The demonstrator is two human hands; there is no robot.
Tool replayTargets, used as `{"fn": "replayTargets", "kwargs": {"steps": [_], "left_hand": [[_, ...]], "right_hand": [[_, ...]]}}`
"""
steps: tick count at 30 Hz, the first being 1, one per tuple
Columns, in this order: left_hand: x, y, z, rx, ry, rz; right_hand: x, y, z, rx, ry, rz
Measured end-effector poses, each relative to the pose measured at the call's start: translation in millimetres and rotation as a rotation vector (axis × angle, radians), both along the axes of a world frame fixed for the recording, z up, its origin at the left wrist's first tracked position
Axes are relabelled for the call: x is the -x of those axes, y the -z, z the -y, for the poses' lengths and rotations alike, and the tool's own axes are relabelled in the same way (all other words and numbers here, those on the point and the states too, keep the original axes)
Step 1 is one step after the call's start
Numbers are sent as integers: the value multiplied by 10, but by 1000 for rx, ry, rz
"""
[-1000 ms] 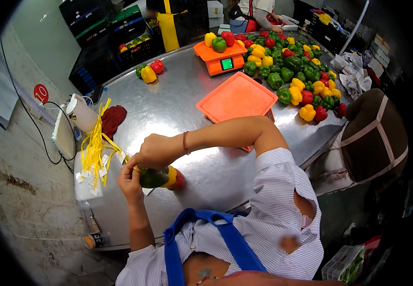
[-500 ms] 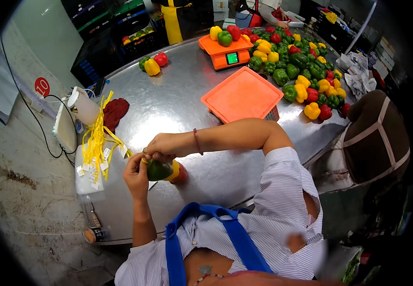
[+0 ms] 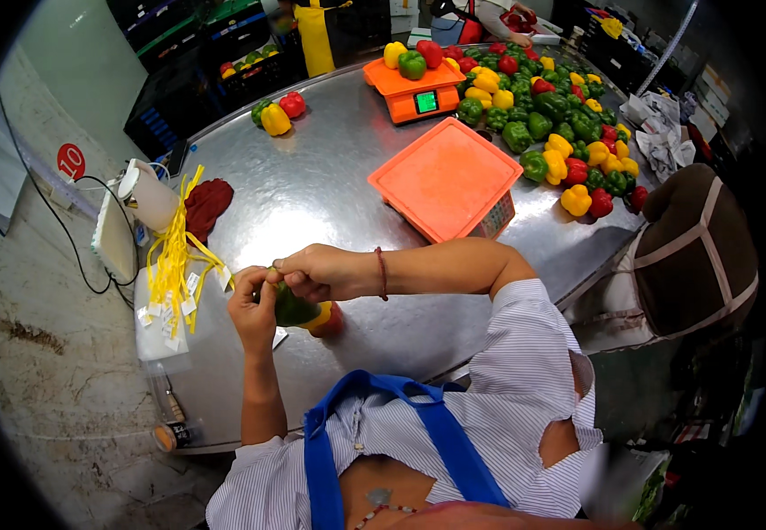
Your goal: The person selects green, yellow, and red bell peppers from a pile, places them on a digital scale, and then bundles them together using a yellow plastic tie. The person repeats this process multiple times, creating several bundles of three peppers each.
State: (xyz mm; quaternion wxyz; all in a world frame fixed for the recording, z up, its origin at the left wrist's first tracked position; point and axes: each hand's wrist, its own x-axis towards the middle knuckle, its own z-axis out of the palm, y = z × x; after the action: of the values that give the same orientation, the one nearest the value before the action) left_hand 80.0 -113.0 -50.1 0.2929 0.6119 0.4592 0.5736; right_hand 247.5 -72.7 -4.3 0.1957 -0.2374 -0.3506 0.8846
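Observation:
A row of green, yellow and red bell peppers [image 3: 319,316] lies just under my hands, seemingly in a clear bag whose film hardly shows. My left hand [image 3: 252,299] pinches the bag's end beside the green pepper. Close against it, the closed fingers of my right hand [image 3: 317,270] pinch at the same end; what lies between them is too small to make out. Left of my hands hangs a bunch of yellow strips [image 3: 171,274] with white tags. A white slip [image 3: 280,336] sits on the metal table [image 3: 383,353] below the peppers.
An upturned orange crate [image 3: 445,181] stands beyond my right forearm. Behind it, an orange scale [image 3: 423,102] carries three peppers, next to a large pepper pile [image 3: 546,119]. Three peppers [image 3: 277,117] sit farther left. A white jug [image 3: 147,194] and dark red cloth [image 3: 208,208] flank the strips.
My right hand has shifted slightly right and down, its fingers drawing a little away from the left. A yellow bit by my left fingertips is now mostly hidden. The view has tilted slightly.

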Motion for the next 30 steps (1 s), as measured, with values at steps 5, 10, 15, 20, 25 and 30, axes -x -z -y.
{"fn": "replayTargets", "kwargs": {"steps": [5,10,15,20,25,30], "left_hand": [[-26,-30,-60,-15,44,11],[-18,-7,-106,1,88,46],[14,49,-131,115,87,115],[-6,39,-128,78,112,80],[-48,3,-101,117,106,60],[16,68,-159,159,111,75]], "right_hand": [[9,99,21,62,58,-130],[-2,235,39,-25,87,-217],[39,286,-22,-943,257,44],[-88,138,-34,-1800,416,580],[-152,-8,-79,-1981,336,771],[-157,-73,-137,-2394,668,480]]}}
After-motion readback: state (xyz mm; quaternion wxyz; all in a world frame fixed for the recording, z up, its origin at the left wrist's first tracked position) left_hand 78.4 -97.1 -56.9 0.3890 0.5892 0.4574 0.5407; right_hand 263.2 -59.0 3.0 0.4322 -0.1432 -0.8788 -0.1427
